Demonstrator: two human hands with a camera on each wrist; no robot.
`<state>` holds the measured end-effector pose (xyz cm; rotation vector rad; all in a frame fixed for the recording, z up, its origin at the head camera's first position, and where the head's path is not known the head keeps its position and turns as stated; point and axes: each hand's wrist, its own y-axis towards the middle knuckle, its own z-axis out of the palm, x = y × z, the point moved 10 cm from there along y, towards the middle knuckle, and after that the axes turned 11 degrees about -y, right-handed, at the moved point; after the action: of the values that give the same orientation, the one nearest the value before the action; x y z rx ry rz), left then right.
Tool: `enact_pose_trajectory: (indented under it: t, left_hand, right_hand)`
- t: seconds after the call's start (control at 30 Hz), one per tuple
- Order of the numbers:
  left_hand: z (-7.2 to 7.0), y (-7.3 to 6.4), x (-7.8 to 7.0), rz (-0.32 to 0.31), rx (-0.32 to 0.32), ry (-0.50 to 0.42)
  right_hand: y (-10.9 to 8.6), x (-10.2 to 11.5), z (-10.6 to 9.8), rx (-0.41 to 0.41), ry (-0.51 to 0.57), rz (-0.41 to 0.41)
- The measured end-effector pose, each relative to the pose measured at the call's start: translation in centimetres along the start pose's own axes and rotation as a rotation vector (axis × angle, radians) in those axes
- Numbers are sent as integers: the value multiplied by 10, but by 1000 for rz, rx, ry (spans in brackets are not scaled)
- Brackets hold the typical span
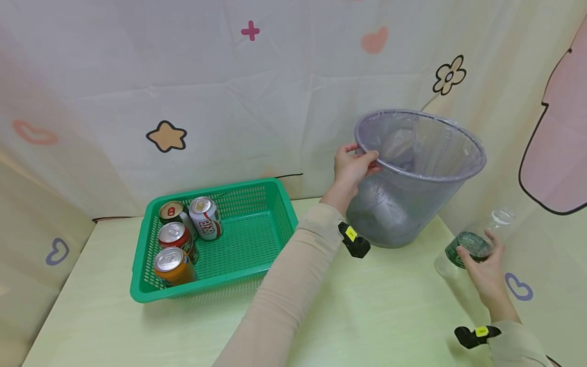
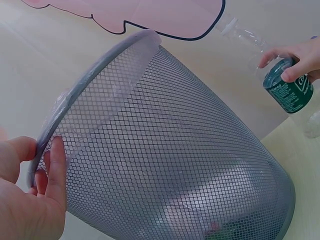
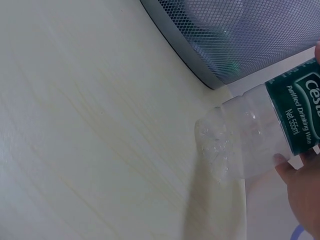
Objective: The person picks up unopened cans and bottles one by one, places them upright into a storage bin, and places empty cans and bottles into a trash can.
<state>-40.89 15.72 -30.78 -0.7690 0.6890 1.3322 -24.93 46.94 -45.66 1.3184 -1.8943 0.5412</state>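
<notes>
A grey mesh wastebasket (image 1: 390, 209), lined with a clear plastic bag (image 1: 426, 137), stands at the back right of the table. My left hand (image 1: 353, 165) pinches its rim at the near left, thumb on one side and fingers on the other. Light and green shapes show through the mesh near the bottom in the left wrist view. To the right of the basket, my right hand (image 1: 488, 270) grips a clear plastic water bottle (image 3: 240, 135) round its green label. The bottle tilts, its base low near the tabletop and its neck up toward the right.
A green plastic basket (image 1: 238, 255) sits left of the wastebasket. Inside its left part stand an orange can (image 1: 176, 272), a red can (image 1: 176, 237), a white can (image 1: 205, 218) and a dark-and-white can (image 1: 176, 213). A patterned curtain (image 1: 275, 102) hangs behind the table.
</notes>
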Motion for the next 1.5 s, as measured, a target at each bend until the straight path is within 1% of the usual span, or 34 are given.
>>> enact_pose_trajectory:
  t: [0.3, 0.57, 0.67, 0.87, 1.2, 1.33, 1.5]
  left_hand:
    - [0, 2, 1, 3, 5, -7]
    - [0, 2, 1, 8, 4, -10]
    - [0, 2, 1, 8, 2, -13]
    - [0, 2, 1, 6, -3, -9]
    - [0, 2, 2, 2, -6, -10]
    - [0, 3, 2, 1, -8, -8]
    - [0, 3, 2, 3, -10, -1]
  right_hand:
    - [3, -2, -3, -41, -1, 14]
    - [1, 4, -8, -77, -27, -21]
    - [1, 5, -10, -93, -33, -8]
    - [3, 11, -19, -145, -12, 24]
    - [2, 20, -26, -128, -3, 44]
    - [5, 23, -33, -146, -24, 34]
    - [8, 30, -43, -153, -55, -12]
